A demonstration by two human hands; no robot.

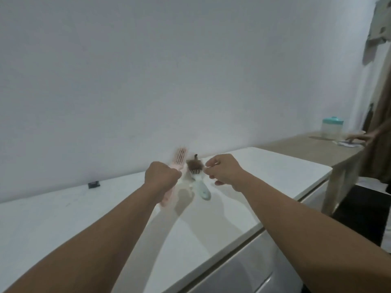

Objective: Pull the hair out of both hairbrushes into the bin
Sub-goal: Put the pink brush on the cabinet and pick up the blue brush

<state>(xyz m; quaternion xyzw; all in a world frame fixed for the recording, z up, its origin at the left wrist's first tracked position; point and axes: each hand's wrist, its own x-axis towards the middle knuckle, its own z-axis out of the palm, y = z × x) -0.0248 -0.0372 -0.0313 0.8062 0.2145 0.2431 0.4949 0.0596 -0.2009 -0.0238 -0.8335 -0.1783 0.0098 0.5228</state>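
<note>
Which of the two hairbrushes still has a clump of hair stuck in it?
The pale blue plastic hairbrush lying on the white tabletop: brown hair covers its bristles. The pink one looks bare.

pink brush (pixel 177 160) blurred, its handle hidden by left hand (pixel 162 176)

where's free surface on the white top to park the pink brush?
Widest bare patch: white top left of the left hand, in front of the small black item. Also bare: right of the right hand toward the wooden table. Crowded: between the hands, around the blue brush and hair clump.
</note>
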